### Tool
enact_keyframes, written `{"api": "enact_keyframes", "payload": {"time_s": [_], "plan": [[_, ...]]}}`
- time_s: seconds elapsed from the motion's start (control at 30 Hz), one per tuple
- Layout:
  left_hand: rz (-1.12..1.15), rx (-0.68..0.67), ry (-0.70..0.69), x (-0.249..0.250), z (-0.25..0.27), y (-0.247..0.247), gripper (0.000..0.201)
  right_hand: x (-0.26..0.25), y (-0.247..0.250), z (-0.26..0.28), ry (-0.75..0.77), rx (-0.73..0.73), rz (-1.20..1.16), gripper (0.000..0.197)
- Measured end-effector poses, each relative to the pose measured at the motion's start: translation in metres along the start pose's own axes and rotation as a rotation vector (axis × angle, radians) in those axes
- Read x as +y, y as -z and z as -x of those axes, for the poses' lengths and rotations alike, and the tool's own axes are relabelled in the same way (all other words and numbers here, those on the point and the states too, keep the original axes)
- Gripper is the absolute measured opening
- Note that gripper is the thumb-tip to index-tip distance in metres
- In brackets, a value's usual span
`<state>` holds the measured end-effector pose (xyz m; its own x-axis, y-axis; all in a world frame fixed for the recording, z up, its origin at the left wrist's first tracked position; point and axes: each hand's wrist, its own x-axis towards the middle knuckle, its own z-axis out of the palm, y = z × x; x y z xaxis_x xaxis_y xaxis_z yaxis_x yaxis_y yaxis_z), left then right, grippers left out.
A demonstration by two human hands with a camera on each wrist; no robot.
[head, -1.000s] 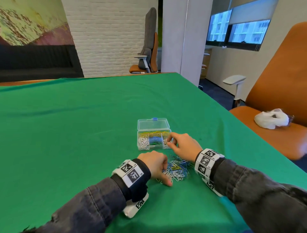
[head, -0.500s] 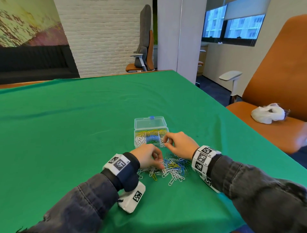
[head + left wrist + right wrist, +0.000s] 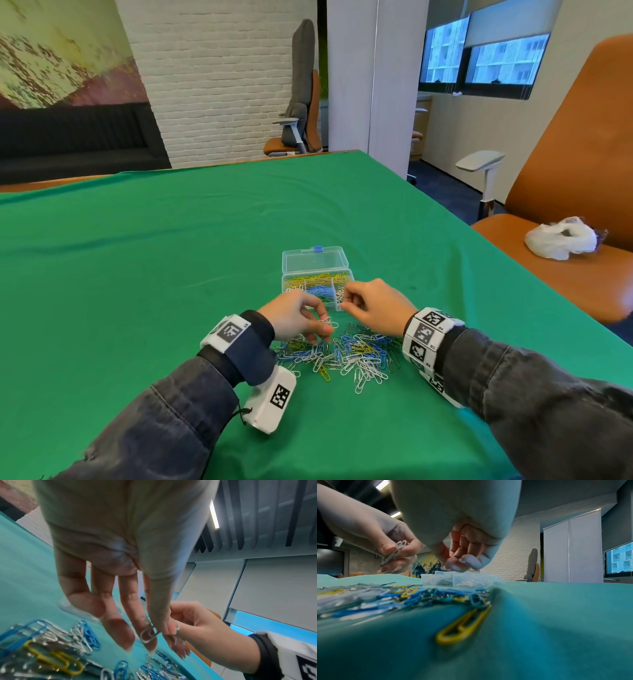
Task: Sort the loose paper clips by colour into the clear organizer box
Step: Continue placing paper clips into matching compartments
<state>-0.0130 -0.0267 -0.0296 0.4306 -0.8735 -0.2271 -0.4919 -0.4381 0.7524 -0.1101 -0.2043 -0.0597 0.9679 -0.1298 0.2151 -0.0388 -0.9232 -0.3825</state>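
Note:
The clear organizer box (image 3: 315, 265) stands open on the green cloth, with yellow clips at the back and white, blue and silver ones in front. A mixed pile of loose paper clips (image 3: 346, 356) lies just in front of it. My left hand (image 3: 294, 318) hovers over the pile's far left and pinches white paper clips (image 3: 148, 633) between thumb and forefinger. My right hand (image 3: 373, 308) hangs beside the box's right front compartment, fingertips (image 3: 462, 563) curled together. I see no clip between them. The box (image 3: 458, 580) sits just under those fingertips.
A single yellow clip (image 3: 464, 627) lies apart on the near right of the pile. An orange chair (image 3: 565, 240) with a white plastic bag (image 3: 558, 240) on its seat stands off the table's right edge. Green cloth (image 3: 154, 274) spreads wide to the left and behind the box.
My left hand has risen from the pile with white clips pinched in it. The right hand has stayed at the box's right front corner, drawing back slightly.

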Motion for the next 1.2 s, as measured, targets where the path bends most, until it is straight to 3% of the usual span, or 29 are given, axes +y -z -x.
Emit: {"api": "enact_keyframes", "payload": {"time_s": [0.53,0.77,0.93,1.2], "plan": [[0.005,0.207,0.079,-0.001,0.0,0.017,0.014,0.0,0.001,0.001,0.019,-0.026,0.023,0.015],[-0.024,0.409,0.168,-0.009,-0.003,0.052,0.015,0.002,0.0,0.001,0.009,-0.047,0.048,0.017],[-0.084,0.391,0.244,-0.015,-0.018,0.053,0.015,0.002,-0.001,0.001,0.016,-0.08,0.073,0.014],[0.002,0.379,0.315,-0.022,-0.031,0.051,0.021,0.004,-0.002,0.0,0.002,-0.105,0.076,0.014]]}}
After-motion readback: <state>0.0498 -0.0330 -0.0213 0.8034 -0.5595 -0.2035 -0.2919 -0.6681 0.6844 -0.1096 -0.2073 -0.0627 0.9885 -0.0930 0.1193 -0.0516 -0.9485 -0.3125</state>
